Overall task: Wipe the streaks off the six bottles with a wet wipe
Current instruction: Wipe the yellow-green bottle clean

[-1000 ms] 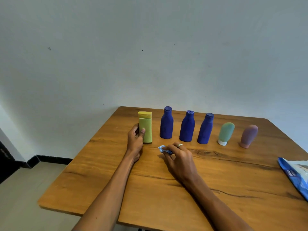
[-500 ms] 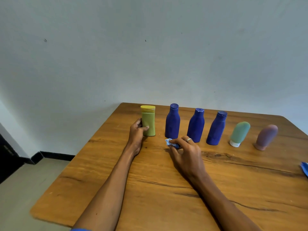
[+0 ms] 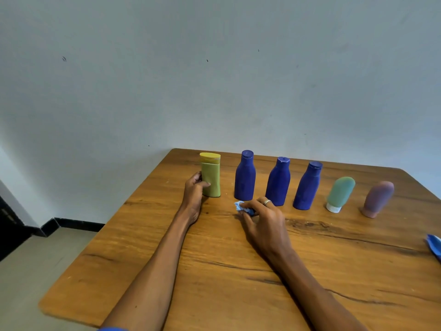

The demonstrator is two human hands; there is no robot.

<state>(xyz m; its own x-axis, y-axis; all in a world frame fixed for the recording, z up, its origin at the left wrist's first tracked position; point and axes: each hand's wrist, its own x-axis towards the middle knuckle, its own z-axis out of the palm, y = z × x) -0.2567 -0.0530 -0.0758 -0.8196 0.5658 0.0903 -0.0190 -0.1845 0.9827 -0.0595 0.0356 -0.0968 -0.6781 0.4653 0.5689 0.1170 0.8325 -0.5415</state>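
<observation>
Several bottles stand in a row along the far side of the wooden table (image 3: 238, 271). At the left end, my left hand (image 3: 194, 193) grips the upright yellow-green bottle (image 3: 211, 175) low on its side. Three dark blue bottles (image 3: 245, 179) (image 3: 278, 181) (image 3: 307, 186) follow, then a teal tube (image 3: 340, 194) and a mauve tube (image 3: 378, 199), both standing on their caps. My right hand (image 3: 263, 218) rests on the table before the blue bottles and pinches a crumpled blue wet wipe (image 3: 239, 206).
A blue wipe packet (image 3: 434, 247) pokes in at the table's right edge. A pale wall rises right behind the table. Left of the table the floor drops away, with a dark skirting line.
The view has shifted, so the row sits further right in frame. Both hands hold much the same places on the bottle and the wipe.
</observation>
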